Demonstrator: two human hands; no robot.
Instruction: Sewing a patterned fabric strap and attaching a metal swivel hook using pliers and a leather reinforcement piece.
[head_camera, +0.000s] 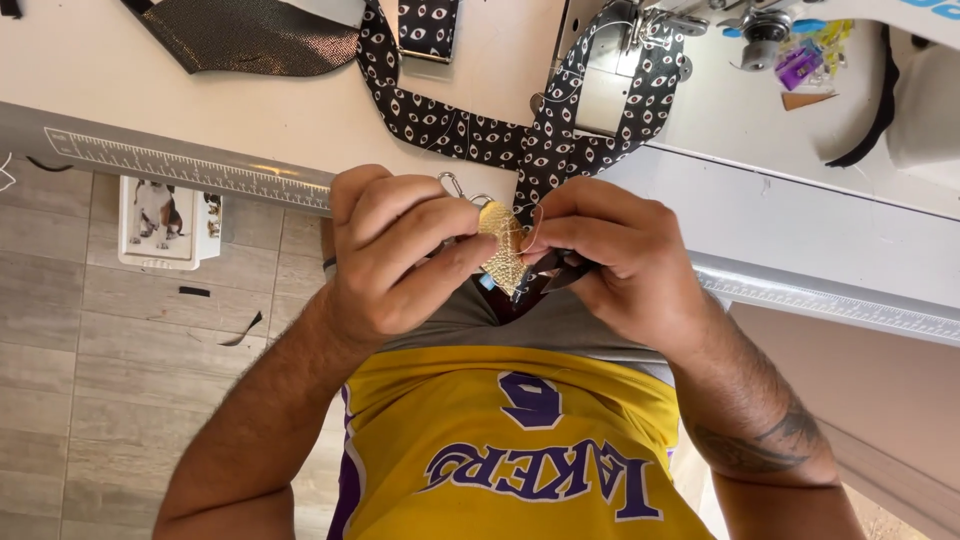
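Note:
My left hand (400, 250) pinches a small gold textured leather piece (503, 246) between thumb and fingers, close to my chest. My right hand (610, 265) grips the same piece from the right side and also holds a dark tool (560, 270), maybe small scissors, under its fingers. A metal ring or clasp (455, 187) shows just above my left fingers. A black strap with a white eye pattern (560, 130) runs from the gold piece up onto the table and around the sewing machine's bed.
A white sewing machine (780, 60) stands at the back right, with coloured clips (805, 60) beside it. A dark shiny fabric piece (250, 35) lies at the back left. The table's edge has a ruler strip (180, 165). A small picture box (165, 220) sits on the wooden floor.

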